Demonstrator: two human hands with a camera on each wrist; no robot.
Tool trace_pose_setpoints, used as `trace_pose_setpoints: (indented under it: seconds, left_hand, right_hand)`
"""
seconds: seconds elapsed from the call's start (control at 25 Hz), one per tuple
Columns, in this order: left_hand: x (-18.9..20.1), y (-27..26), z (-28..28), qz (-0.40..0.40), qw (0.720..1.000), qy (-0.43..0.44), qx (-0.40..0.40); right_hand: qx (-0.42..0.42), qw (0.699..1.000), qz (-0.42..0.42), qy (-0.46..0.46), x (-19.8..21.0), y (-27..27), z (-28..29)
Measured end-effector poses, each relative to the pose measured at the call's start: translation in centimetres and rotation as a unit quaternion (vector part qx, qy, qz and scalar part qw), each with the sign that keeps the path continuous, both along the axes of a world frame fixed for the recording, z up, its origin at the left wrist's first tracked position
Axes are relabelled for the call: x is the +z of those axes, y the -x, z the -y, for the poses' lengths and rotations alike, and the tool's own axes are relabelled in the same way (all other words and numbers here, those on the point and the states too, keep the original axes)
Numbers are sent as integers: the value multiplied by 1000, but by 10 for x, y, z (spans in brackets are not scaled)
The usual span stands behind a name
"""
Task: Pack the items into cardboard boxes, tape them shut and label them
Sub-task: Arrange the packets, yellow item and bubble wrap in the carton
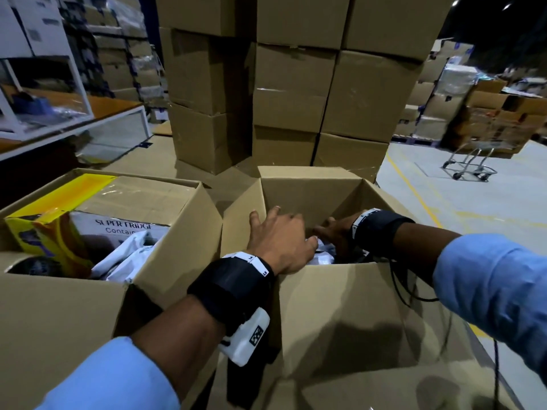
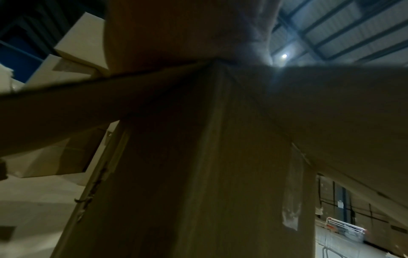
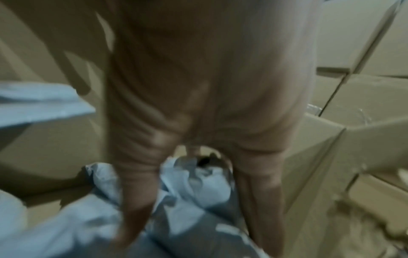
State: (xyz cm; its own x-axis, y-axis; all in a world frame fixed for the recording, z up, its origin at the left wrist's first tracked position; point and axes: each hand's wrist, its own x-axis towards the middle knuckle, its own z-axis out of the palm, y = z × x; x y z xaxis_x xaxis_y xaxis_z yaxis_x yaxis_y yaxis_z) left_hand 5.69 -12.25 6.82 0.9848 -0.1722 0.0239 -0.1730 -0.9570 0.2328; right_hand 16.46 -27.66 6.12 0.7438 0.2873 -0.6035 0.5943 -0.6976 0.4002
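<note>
Right wrist: blurred right hand [image 3: 198,108] grip clamped on grey-white bag [image 3: 187,200], hidden from head.

place: warehouse | evidence: stacked cardboard boxes [image 1: 296,84]; loaded shelving [image 1: 124,54]; painted concrete floor [image 1: 473,202]; trolley [image 1: 473,161]

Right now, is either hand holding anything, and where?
Both hands are inside the open brown cardboard box on crumpled white plastic bags; whether either grips one cannot be told.
</note>
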Motion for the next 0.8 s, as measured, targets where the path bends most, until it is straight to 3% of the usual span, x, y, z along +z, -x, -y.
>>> trace_pose_setpoints:
  seconds: [0.12,0.24,0.4,0.8]
  left_hand:
    - [0,-1,-1,-3,1000,13,9]
    - [-1,-2,-1,0,1000,24,9]
    - [-4,-6,-2,10,999,30,8]
    - [-2,-10,-2,14,999,24,16]
  right_hand:
    - [-5,998,49,-44,-20,-15,1]
    - [3,996,44,-73,-27,-25,4]
    - [28,989,72,-128,-20,-31,6]
    - [144,966,152,-150,93,2,-1]
